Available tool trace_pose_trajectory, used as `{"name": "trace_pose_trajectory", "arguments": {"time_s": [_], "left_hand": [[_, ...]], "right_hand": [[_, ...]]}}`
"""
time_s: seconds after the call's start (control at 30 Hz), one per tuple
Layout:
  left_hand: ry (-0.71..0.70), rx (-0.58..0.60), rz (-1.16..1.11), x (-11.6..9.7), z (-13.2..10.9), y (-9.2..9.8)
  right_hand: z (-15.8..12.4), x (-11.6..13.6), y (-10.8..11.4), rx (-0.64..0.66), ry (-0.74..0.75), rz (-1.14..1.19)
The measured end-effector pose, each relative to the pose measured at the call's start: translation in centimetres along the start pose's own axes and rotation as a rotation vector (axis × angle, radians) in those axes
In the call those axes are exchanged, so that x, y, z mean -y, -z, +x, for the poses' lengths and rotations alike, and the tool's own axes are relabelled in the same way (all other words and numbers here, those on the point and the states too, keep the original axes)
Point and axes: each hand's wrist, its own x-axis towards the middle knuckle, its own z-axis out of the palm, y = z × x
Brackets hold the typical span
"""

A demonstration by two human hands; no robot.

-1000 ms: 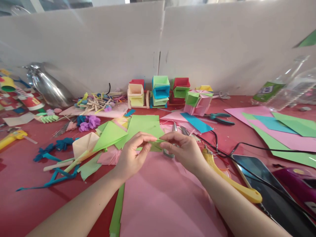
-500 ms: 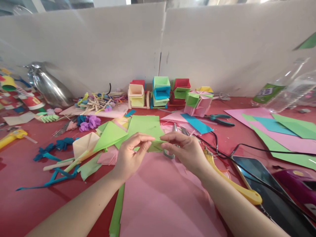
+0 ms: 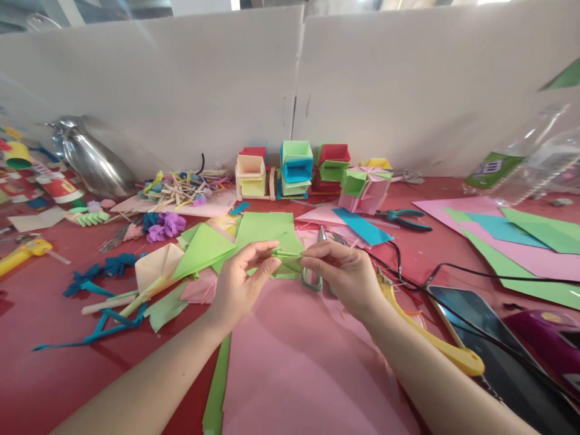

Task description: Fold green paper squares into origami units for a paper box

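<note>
Between my two hands is a small folded strip of green paper (image 3: 289, 254), held level above the work surface. My left hand (image 3: 244, 281) pinches its left end between thumb and fingers. At the other end, my right hand (image 3: 347, 275) grips it with thumb and forefinger. Below lies a large pink sheet (image 3: 308, 362), and just beyond the strip is a flat green sheet (image 3: 265, 232). A pair of scissors with pale green handles (image 3: 312, 279) lies partly behind my right hand. Left of my left hand rests a folded green paper piece (image 3: 203, 248).
Folded paper boxes (image 3: 296, 169) stand along the white partition (image 3: 158, 90). To the right are a yellow-handled tool (image 3: 430, 341), a phone (image 3: 489, 350), black cables and pliers (image 3: 405, 219). Blue paper scraps (image 3: 102, 323), purple flowers (image 3: 167, 225) and a metal jug (image 3: 90, 157) are on the left.
The green strip shows more between my fingertips, and my right hand has shifted slightly right. My left hand stays nearly where it was.
</note>
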Motion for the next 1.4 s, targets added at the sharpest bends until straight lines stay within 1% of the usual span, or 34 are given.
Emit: {"name": "trace_pose_trajectory", "arguments": {"time_s": [0.17, 0.3, 0.43, 0.5, 0.6, 0.67, 0.77, 0.9, 1.07, 1.13, 1.3, 1.4], "left_hand": [[0.001, 0.072, 0.014, -0.3, -0.2, -0.1], [-0.015, 0.046, 0.069, -0.4, -0.3, -0.1], [-0.036, 0.042, 0.089, -0.4, -0.3, -0.1], [-0.024, 0.067, 0.071, -0.3, -0.4, -0.1], [0.033, 0.118, 0.000, -0.3, -0.4, -0.3], [0.062, 0.108, -0.008, -0.2, -0.3, -0.3], [0.061, 0.076, 0.027, -0.2, -0.2, -0.4], [0.040, 0.121, 0.056, -0.3, -0.3, -0.4], [0.087, 0.168, -0.012, 0.0, -0.3, -0.4], [0.093, 0.182, 0.009, 0.2, -0.2, -0.3], [0.085, 0.170, 0.081, 0.1, 0.0, 0.0], [0.094, 0.209, 0.068, 0.0, -0.1, -0.1]], "right_hand": [[0.0, 0.2, -0.1, 0.001, 0.016, -0.039], [-0.1, 0.3, -0.3, 0.015, 0.006, -0.121], [-0.2, 0.4, -0.3, 0.049, 0.072, -0.179], [-0.2, 0.5, -0.2, 0.047, 0.096, -0.175], [-0.2, 0.5, -0.1, 0.032, 0.107, -0.170], [-0.3, 0.5, -0.2, 0.035, 0.103, -0.187], [-0.4, 0.7, -0.3, 0.060, 0.090, -0.228], [-0.6, 1.0, -0.4, 0.085, 0.122, -0.257], [-0.5, 1.1, -0.2, 0.029, 0.120, -0.241], [-0.4, 1.1, -0.2, 0.027, 0.114, -0.241], [-0.6, 1.1, -0.5, 0.025, 0.127, -0.263], [-0.6, 1.1, -0.5, 0.032, 0.131, -0.268]]}}
